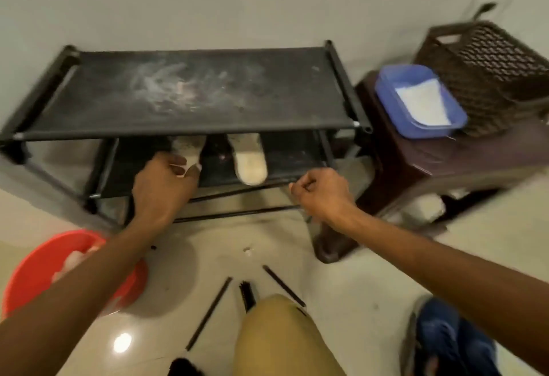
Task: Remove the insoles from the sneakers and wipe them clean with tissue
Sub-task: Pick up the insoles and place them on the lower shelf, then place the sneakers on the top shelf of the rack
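Observation:
Two white sneakers stand on the lower shelf of a black shoe rack (190, 130). My left hand (165, 181) is closed around the toe end of the left sneaker (188, 148). The right sneaker (249, 160) stands free beside it, toe toward me. My right hand (322, 194) hovers in a loose fist by the rack's front bar, to the right of the sneakers, with nothing visible in it. White tissues (421, 102) lie in a blue plastic tub (386, 99) on a brown stool at the right. No insole shows.
A red basin (32, 271) with white crumpled material sits on the floor at the left. A brown lattice basket (490, 58) stands behind the blue tub on the brown stool (416, 162). Thin black rods (208, 313) lie on the tiled floor near my knee. A blue shoe (445, 340) is bottom right.

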